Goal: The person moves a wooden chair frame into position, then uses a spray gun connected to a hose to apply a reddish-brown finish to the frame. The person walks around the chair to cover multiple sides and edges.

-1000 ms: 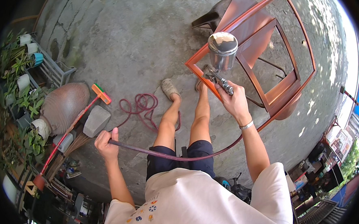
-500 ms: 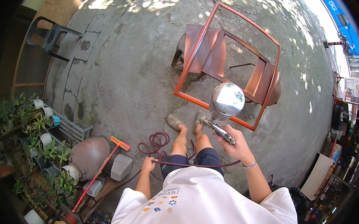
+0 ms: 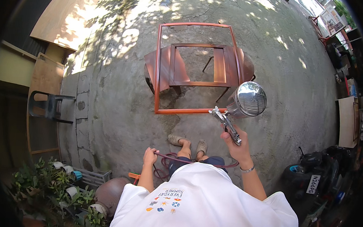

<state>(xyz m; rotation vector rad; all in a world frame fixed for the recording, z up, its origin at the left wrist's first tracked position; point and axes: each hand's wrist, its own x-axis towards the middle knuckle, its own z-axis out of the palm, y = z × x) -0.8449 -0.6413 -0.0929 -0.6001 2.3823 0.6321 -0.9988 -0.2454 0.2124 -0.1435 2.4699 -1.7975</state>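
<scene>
My right hand (image 3: pixel 240 148) is wrapped round the handle of a metal spray gun (image 3: pixel 227 126), with its shiny round cup (image 3: pixel 250 101) on top. In my left hand (image 3: pixel 150 156) is a dark red air hose (image 3: pixel 175 158), which runs across my waist toward the right hand. Ahead of me, a large reddish-brown wooden frame (image 3: pixel 190 111) rests raised off the ground, and the cup overlaps its near right corner. Within its outline sits a smaller brown frame (image 3: pixel 199 84) with flat panels at both sides. Rounded brown supports partly show beneath.
A dark plastic chair (image 3: pixel 44 106) stands at the left wall. Potted plants (image 3: pixel 38 184), a grey crate (image 3: pixel 92 176) and a clay jar (image 3: pixel 108 194) crowd the lower left. At right are a black motorbike (image 3: pixel 309 177) and a pale cabinet (image 3: pixel 347 122). Hose coils lie near my feet.
My view has turned, so the frames now appear squarer and farther left. The spray gun appears further right, over the frame's near right corner. Both hands keep their holds.
</scene>
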